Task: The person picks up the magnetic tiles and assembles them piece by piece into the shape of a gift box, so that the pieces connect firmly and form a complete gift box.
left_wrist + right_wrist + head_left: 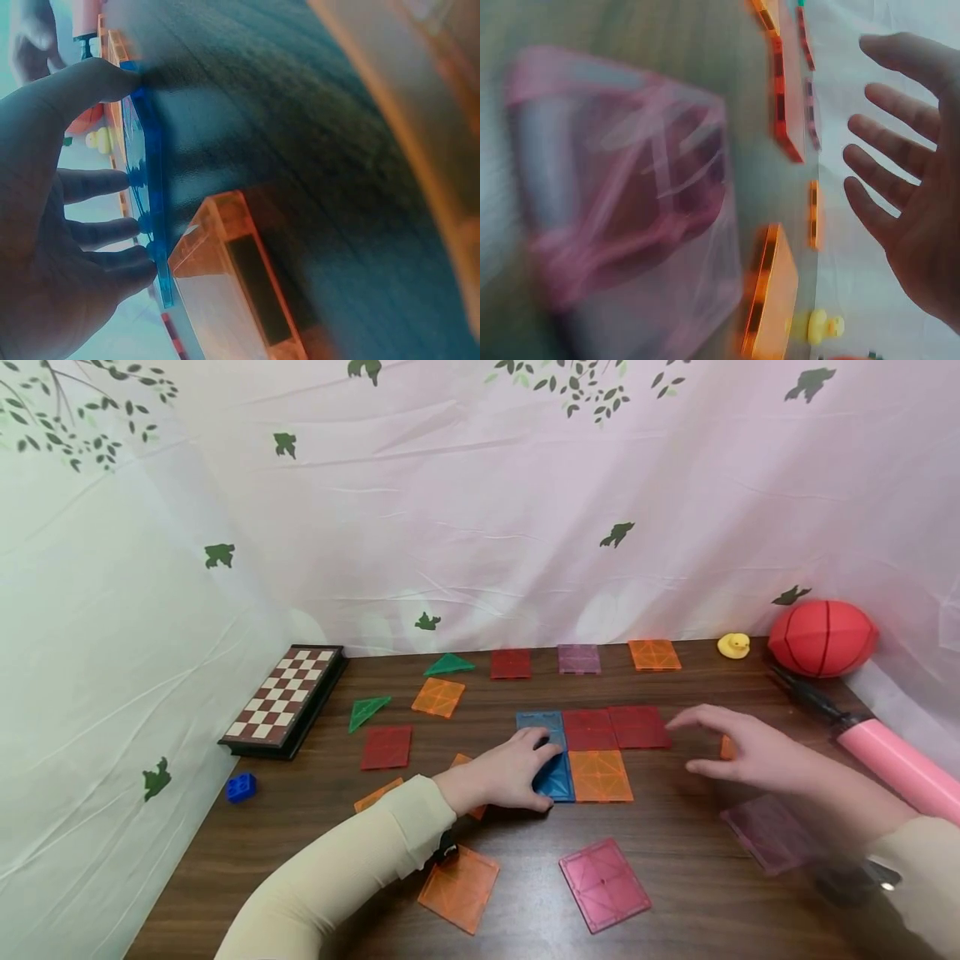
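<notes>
Under left hand [510, 770]; blue tile [557, 777] half-hidden

Bare table [675, 827] lies between the pink tile [604, 883] and the joined tiles [600, 752]. The pump [892, 756] and ball [822, 637] block the right edge; the chessboard [285, 697] blocks the left.
</notes>
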A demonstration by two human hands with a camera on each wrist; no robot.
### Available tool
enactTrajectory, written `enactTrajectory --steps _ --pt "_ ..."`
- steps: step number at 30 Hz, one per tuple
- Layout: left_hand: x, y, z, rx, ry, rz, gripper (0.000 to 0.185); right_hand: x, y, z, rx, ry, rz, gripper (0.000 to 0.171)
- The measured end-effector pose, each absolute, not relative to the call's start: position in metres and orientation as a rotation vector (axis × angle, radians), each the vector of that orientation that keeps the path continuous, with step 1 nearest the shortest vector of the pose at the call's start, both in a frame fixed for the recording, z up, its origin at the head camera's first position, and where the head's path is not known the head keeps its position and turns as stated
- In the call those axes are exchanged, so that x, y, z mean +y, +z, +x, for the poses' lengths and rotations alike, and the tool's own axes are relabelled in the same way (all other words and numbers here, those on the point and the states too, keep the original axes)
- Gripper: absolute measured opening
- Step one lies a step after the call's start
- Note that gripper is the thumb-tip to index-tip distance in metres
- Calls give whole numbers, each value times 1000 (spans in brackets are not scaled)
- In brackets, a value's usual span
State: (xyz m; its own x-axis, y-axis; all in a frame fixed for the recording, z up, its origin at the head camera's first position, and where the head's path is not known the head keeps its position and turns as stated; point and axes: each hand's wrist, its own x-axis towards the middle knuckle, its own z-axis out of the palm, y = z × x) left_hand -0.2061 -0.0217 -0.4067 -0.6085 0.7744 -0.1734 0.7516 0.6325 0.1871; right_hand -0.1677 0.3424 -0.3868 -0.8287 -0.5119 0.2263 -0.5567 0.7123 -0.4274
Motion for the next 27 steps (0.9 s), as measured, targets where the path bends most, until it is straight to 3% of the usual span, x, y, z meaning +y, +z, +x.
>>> enactTrajectory --steps 9,27 --pt "-21 -406 -208 2604 143 1232 78 385 -408 -129 -2833 763 542 53" --pt "-20 -407 -206 2616 143 1254 77 416 -427 -161 -2984 672 407 57"
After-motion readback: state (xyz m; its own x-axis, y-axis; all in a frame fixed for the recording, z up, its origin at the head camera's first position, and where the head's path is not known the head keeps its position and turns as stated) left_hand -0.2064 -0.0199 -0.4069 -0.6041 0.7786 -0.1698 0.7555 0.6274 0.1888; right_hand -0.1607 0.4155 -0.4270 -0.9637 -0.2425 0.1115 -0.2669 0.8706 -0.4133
